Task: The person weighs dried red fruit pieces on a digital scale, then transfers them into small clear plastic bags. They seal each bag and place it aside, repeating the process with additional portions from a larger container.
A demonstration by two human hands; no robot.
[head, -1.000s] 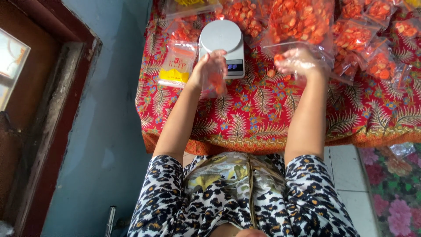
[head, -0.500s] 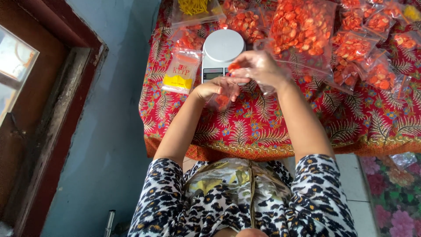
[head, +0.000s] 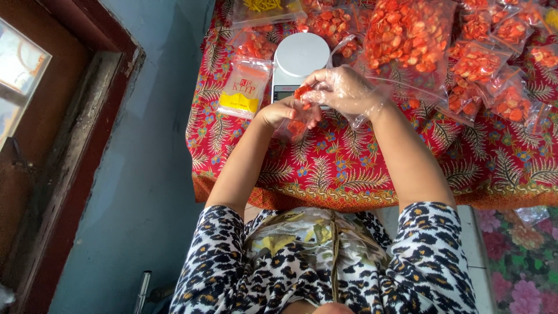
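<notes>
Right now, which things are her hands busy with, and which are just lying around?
Busy with:
- left hand holding a small clear bag
- gloved right hand holding orange chips over it
- white scale, right behind the hands

Lying around:
- big bag of chips
- small filled bags
- stack of yellow-labelled bags
- red patterned cloth

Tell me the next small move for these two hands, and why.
Probably let the right hand drop its orange chips into the small bag that the left hand holds. The gloved right hand pinches chips just above that bag, which looks only partly filled. The scale behind the hands has nothing on its plate.
</notes>
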